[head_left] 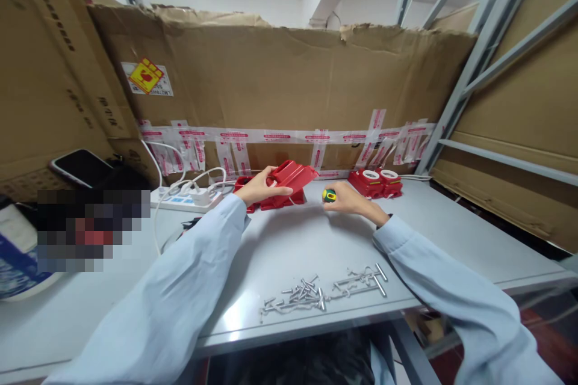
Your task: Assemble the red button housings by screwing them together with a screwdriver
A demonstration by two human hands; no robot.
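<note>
My left hand is closed around a red plastic housing, holding it tilted above the table. Further red housings lie behind and below it, partly covered by my hand and the held part. To the right, my right hand wraps round the green and yellow handle of what looks like a screwdriver; its shaft cannot be made out. A gap separates the handle from the held housing. Beyond my right hand sit two red housings with white rings, side by side on the table.
Loose screws and metal pins on fine chains lie near the front edge of the grey table. A white power strip with cables stands at left, near a phone. A cardboard wall closes the back.
</note>
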